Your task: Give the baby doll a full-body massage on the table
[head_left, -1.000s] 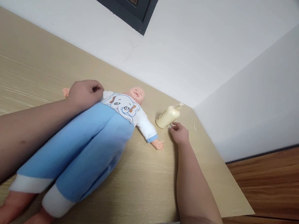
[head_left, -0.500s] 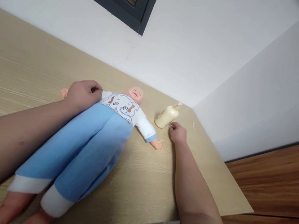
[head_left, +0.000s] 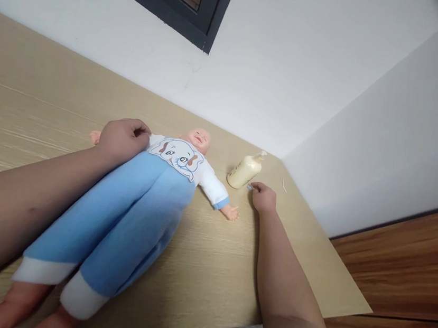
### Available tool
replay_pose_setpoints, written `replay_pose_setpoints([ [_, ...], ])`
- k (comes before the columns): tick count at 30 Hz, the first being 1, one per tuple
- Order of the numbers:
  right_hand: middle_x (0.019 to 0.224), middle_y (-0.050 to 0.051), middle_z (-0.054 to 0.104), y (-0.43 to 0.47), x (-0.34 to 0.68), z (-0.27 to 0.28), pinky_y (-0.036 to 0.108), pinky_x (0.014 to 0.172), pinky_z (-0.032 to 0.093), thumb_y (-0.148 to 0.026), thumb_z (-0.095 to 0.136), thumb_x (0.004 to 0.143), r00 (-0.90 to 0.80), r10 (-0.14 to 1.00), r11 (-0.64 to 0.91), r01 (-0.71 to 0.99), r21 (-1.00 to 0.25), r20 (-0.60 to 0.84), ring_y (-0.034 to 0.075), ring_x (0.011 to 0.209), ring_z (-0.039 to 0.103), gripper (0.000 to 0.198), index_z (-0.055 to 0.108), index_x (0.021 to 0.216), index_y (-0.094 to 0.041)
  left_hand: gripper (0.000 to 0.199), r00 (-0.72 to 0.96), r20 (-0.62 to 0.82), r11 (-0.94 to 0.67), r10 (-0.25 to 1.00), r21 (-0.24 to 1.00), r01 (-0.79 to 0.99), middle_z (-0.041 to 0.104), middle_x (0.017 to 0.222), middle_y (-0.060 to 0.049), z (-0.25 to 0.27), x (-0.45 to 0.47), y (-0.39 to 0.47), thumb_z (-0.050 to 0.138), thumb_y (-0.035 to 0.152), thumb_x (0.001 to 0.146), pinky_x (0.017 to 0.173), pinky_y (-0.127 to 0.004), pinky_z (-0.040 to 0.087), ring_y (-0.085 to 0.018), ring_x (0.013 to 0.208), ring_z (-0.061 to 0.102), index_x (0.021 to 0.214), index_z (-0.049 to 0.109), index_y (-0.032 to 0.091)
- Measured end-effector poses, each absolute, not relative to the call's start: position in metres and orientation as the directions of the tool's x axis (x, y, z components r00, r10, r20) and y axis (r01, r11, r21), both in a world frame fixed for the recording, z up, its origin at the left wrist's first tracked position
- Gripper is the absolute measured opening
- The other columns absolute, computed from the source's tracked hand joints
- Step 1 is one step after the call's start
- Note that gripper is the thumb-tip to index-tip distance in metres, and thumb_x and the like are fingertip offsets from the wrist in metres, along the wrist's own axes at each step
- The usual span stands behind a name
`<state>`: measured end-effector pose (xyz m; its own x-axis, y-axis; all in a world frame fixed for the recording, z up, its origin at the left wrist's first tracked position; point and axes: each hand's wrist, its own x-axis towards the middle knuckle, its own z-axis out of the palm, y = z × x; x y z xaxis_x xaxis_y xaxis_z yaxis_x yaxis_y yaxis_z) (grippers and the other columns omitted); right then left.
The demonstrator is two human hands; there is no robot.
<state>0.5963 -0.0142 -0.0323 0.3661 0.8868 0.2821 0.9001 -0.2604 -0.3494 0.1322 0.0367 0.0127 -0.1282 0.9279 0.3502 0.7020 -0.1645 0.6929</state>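
Observation:
A baby doll (head_left: 134, 204) in blue trousers and a white top with an elephant front lies on its back on the wooden table. My left hand (head_left: 122, 140) lies over the doll's arm beside its shoulder, fingers curled; what is inside them, if anything, is hidden. The doll's small hand shows past my wrist. To the right, beside a cream-coloured pump bottle (head_left: 243, 172) standing upright, my right hand (head_left: 265, 197) pinches a small pale-blue and white piece (head_left: 250, 187), too small to name. That piece is close to the bottle's base.
A thin white strip (head_left: 284, 185) lies on the table (head_left: 198, 268) right of the bottle. White walls (head_left: 295, 61) meet at the far corner, with a dark window frame (head_left: 195, 28) above. Brown wooden panels (head_left: 406, 261) stand beyond the table's right edge.
My right hand has shifted slightly right, away from the bottle, and more of the small pale-blue piece shows at its fingertips. My left hand and the doll look the same.

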Motion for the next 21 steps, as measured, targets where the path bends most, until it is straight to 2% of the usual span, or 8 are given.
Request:
replay_pose_setpoints([
  [11, 0.104, 0.003, 0.078, -0.0167, 0.5908, -0.028, 0.03, 0.097, 0.049, -0.018, 0.056, 0.075, 0.385, 0.89, -0.298, 0.896, -0.328, 0.245, 0.022, 0.104, 0.069, 0.032, 0.081, 0.094, -0.026, 0.024, -0.121, 0.359, -0.176, 0.926, 0.69, 0.702, 0.075, 0.092, -0.001, 0.0113, 0.1319, 0.0383, 0.054, 0.029, 0.075, 0.082, -0.033, 0.049, -0.025, 0.092, 0.068, 0.086, 0.073, 0.023],
  [17, 0.112, 0.005, 0.076, -0.0188, 0.5918, -0.0264, 0.031, 0.093, 0.049, -0.025, 0.056, 0.08, 0.448, 0.854, -0.342, 0.867, -0.363, 0.265, 0.022, 0.103, 0.068, 0.039, 0.075, 0.114, -0.024, 0.025, -0.13, 0.371, -0.172, 0.92, 0.678, 0.715, 0.075, 0.092, -0.002, 0.0152, 0.1341, 0.033, 0.053, 0.031, 0.078, 0.086, -0.038, 0.049, -0.027, 0.096, 0.067, 0.087, 0.074, 0.023],
  [21, 0.095, 0.007, 0.078, -0.0181, 0.592, -0.0269, 0.03, 0.081, 0.051, -0.039, 0.061, 0.08, 0.478, 0.849, -0.38, 0.849, -0.366, 0.227, 0.024, 0.091, 0.069, 0.028, 0.078, 0.095, -0.022, 0.025, -0.119, 0.359, -0.177, 0.926, 0.689, 0.702, 0.074, 0.093, -0.003, 0.0169, 0.1334, 0.0321, 0.053, 0.03, 0.078, 0.086, -0.038, 0.049, -0.026, 0.094, 0.067, 0.087, 0.074, 0.021],
])
